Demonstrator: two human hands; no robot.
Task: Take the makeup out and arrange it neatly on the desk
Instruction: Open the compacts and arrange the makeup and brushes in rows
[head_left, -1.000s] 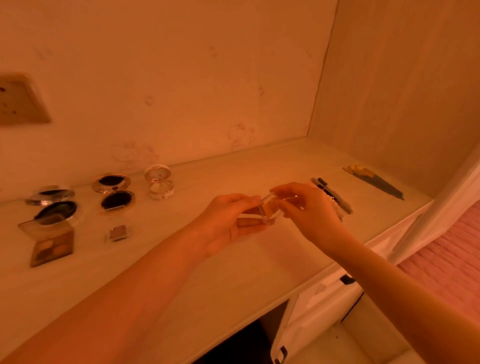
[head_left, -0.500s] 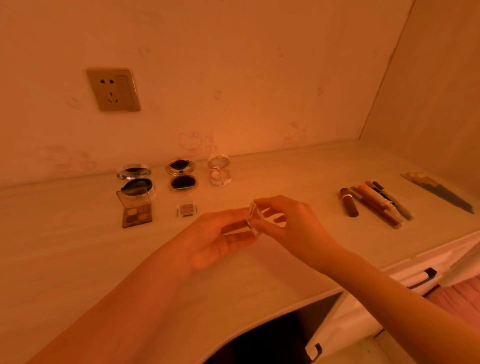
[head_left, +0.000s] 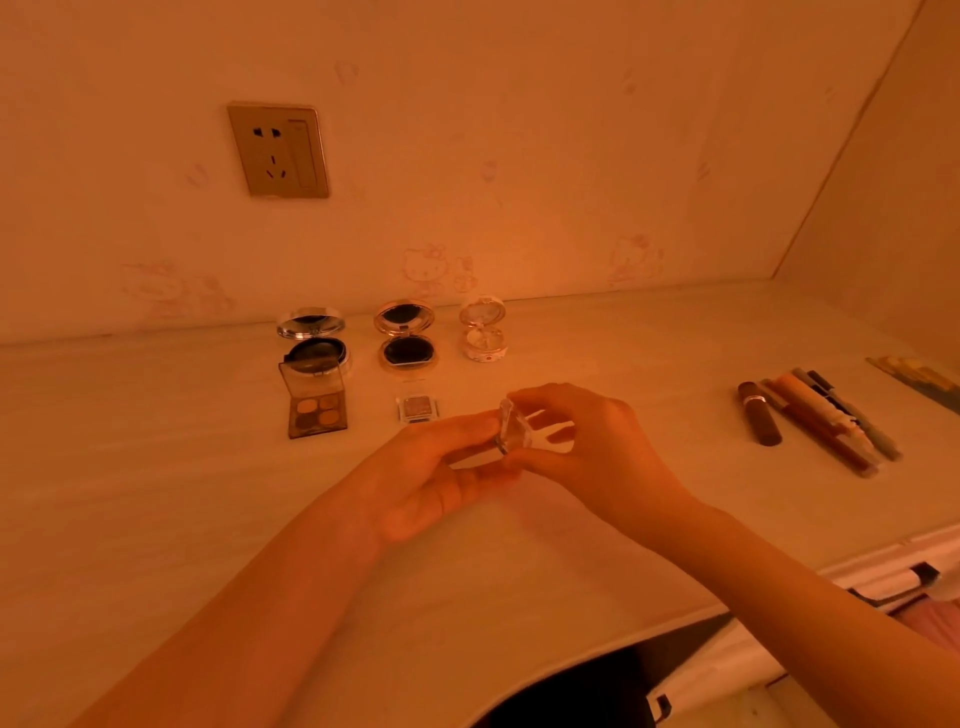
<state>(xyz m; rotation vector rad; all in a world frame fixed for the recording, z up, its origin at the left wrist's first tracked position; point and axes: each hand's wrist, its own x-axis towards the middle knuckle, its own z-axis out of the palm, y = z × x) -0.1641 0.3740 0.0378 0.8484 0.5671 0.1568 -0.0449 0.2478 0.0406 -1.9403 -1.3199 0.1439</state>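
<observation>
While we pinched it, little clear case (head_left: 514, 432): we judged it light, stiff, slick, crackable.
Left hand (head_left: 436, 467): fingers (head_left: 475, 424) gripped one edge.
Right hand (head_left: 587, 441): fingers (head_left: 536, 395) pinched the opposite edges, the best hold.

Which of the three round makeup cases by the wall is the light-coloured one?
The rightmost round case, which is also the smallest. It is pale inside, while the middle case and the left case hold dark pans.
</observation>
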